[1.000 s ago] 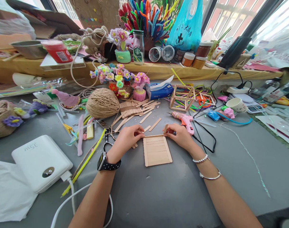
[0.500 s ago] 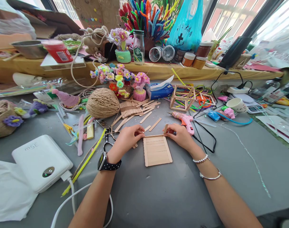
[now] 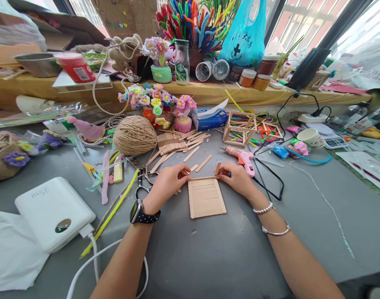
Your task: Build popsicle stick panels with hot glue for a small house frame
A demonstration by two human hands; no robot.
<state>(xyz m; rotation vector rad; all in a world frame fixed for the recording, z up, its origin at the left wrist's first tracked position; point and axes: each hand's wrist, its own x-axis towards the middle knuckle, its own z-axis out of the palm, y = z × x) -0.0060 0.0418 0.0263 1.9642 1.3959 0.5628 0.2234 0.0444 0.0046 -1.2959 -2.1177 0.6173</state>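
Nothing moved, stick panel (image 3: 206,197) between hands (flat)

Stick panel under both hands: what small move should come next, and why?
Probably press the top cross stick down evenly and square it before letting go. The left hand and right hand pinch its two ends at the far edge of the stick panel, and the glue gun lies set down beside the right hand.

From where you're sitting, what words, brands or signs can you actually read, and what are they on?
"MSE", seen upside down: white power bank.
Starbucks round logo: glass bottle.
Black cross with Chinese characters, too small to read: blue plastic bag.
White label, print too blurred: red tub.
Print too blurred: tissue pack.
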